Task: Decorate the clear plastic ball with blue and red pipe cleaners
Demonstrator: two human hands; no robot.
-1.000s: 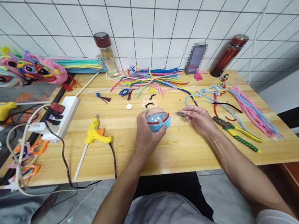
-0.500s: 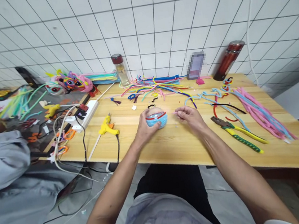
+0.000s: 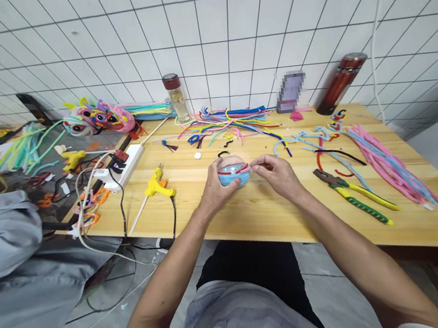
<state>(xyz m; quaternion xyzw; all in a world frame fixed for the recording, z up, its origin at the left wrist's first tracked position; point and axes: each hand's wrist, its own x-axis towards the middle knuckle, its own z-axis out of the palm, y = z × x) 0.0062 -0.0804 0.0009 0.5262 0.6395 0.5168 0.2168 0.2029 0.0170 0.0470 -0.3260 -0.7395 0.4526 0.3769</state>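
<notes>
My left hand is wrapped round the left side of a small rounded form, its thumb across the front. The lower part of this form is covered in light blue strands, the upper part looks clear or pale, and a red strip curves across it. At the form's right edge, my right hand pinches a short thin pink piece, which lies against or just over the red strip; contact is hard to make out. Beyond the form lie small black curled pieces.
A yellow glue gun and white power strip are left, pliers right. Pipe cleaners, a glass bottle and a red thermos line the back. Another person's grey sleeve is far left.
My right hand has moved left with the pink piece, from beside the rounded form to its right edge. My left hand still holds the form; the view has shifted slightly.
</notes>
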